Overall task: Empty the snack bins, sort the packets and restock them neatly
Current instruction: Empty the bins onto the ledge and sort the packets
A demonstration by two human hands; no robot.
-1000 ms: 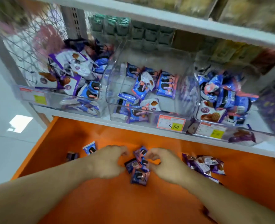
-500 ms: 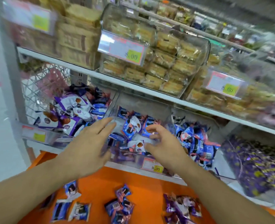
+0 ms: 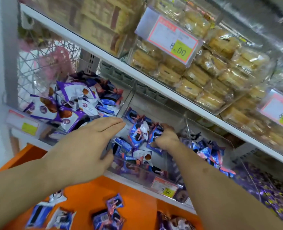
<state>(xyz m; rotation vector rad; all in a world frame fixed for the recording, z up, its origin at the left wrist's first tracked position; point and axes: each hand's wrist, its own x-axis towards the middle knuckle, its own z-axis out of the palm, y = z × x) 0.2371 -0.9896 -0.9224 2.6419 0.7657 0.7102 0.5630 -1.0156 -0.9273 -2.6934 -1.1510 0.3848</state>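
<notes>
Upper bin's price tag (image 3: 169,39) reads 8.00; middle bin's tag (image 3: 164,188) apparently 9.90.

Shop, snack aisle. White metal shelves (image 3: 154,83) carried clear plastic bins (image 3: 154,177) full of small wrapped snack packets (image 3: 138,133). Printed price tags sat on the bin fronts: one read 8.00 (image 3: 170,37) on the upper shelf, one 9.90 (image 3: 164,189) at the front edge of the lower shelf. The upper bins held wrapped golden pastries (image 3: 203,75). An orange ledge (image 3: 137,205) below carried loose packets. Wire mesh panel (image 3: 42,63) at the left end.
</notes>
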